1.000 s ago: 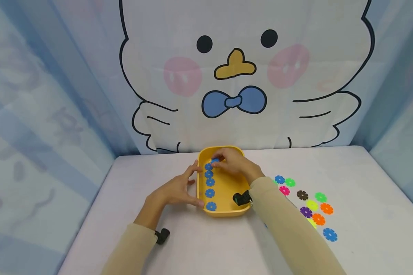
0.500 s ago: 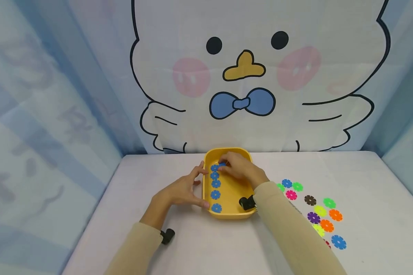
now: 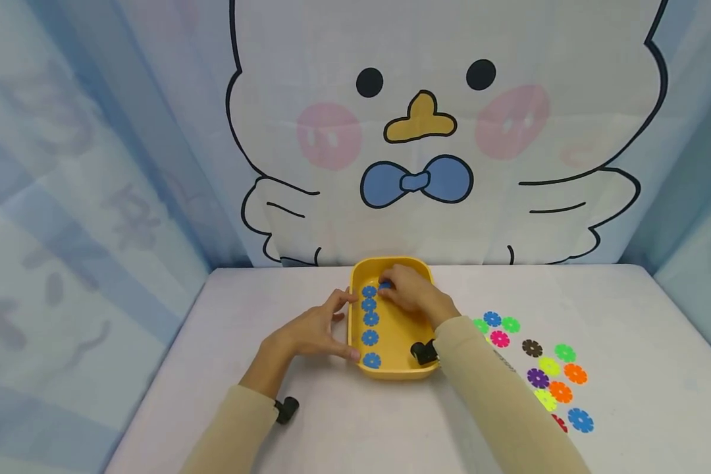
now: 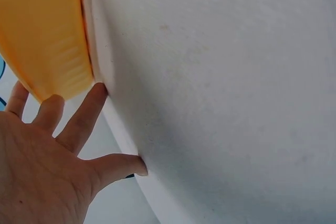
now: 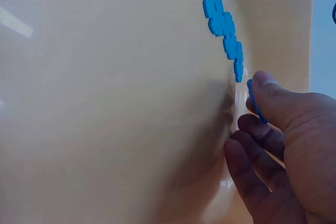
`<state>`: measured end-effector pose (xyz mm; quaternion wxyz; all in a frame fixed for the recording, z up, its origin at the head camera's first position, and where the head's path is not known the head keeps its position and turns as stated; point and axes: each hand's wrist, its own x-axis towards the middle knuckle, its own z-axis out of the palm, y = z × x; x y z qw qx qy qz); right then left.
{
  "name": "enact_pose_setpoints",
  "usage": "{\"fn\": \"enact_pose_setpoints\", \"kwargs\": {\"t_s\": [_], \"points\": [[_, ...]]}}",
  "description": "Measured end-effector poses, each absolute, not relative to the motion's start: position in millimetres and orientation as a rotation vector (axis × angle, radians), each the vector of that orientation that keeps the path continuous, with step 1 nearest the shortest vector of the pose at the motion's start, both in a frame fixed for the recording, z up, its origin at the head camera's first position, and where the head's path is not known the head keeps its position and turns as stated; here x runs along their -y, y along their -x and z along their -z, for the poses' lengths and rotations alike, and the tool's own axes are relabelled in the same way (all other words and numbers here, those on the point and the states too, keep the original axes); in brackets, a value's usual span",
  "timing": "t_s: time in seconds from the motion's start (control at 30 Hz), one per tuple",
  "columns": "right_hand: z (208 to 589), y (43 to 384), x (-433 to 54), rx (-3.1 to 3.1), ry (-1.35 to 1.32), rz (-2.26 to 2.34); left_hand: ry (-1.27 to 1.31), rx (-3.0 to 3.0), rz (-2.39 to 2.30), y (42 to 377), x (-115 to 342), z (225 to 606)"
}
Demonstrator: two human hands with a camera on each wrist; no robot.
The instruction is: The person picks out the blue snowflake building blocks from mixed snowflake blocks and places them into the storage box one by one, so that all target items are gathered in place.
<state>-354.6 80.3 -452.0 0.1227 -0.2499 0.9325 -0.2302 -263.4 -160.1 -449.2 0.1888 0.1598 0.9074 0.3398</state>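
A yellow tray (image 3: 398,374) stands at the back of the table. Along its left side, inside, several blue flower-shaped discs (image 3: 370,338) form a row from front to back. My right hand (image 3: 411,289) reaches into the back of the tray and pinches another blue flower-shaped disc (image 5: 255,100) between thumb and fingers, just past the row's far end. Outside the tray's left wall is my left hand (image 3: 314,329), its fingers spread along the wall and thumb near the front corner. In the left wrist view, those fingers reach toward the tray wall (image 4: 47,40).
Right of the tray, loose discs lie scattered on the white table (image 3: 332,421), among them an orange disc (image 3: 575,374), a purple disc (image 3: 538,378) and a blue disc (image 3: 580,420). My right sleeve (image 3: 498,395) covers some. A printed curtain (image 3: 415,230) hangs behind.
My right hand has shifted slightly right within the tray's back with the blue disc in its pinch. The left hand stays at the tray's left side. The whole view has swung a little.
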Motion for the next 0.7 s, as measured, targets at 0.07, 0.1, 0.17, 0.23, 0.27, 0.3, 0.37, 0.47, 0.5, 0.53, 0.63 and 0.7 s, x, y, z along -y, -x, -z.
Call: {"fn": "enact_pose_setpoints", "kwargs": {"t_s": [0.07, 0.1, 0.17, 0.23, 0.27, 0.3, 0.37, 0.47, 0.5, 0.53, 0.63, 0.7], "points": [[452.8, 353.9, -79.9, -2.732, 0.742, 0.632, -0.456, -2.551, -0.960, 263.3, 160.4, 449.2], [452.7, 353.3, -79.7, -2.736, 0.743, 0.616, -0.464, -2.552, -0.964, 263.2, 160.6, 449.3], [452.8, 353.2, -79.0, -2.749, 0.752, 0.582, -0.479, -2.559, -0.979, 263.4, 160.9, 449.8], [451.7, 353.1, -78.5, -2.758, 0.749, 0.573, -0.486, -2.567, -0.996, 263.0, 160.8, 449.4], [450.8, 352.5, -78.5, -2.759, 0.740, 0.578, -0.485, -2.575, -0.997, 262.9, 160.6, 449.3], [449.8, 352.0, -78.4, -2.758, 0.731, 0.589, -0.484, -2.575, -0.996, 262.7, 160.3, 449.1], [447.5, 350.8, -78.3, -2.748, 0.712, 0.615, -0.475, -2.578, -0.992, 262.2, 159.6, 449.1], [443.2, 347.5, -79.1, -2.719, 0.669, 0.655, -0.469, -2.571, -0.982, 261.7, 158.6, 449.8], [441.1, 346.4, -79.5, -2.707, 0.657, 0.665, -0.465, -2.567, -0.982, 261.5, 158.2, 449.9], [438.3, 345.3, -80.2, -2.696, 0.651, 0.675, -0.461, -2.568, -0.979, 261.6, 157.9, 450.2], [427.7, 340.1, -83.4, -2.678, 0.656, 0.700, -0.452, -2.565, -0.979, 261.4, 157.3, 450.8], [418.3, 335.5, -86.5, -2.679, 0.689, 0.723, -0.444, -2.566, -0.974, 261.5, 157.0, 450.9]]}}
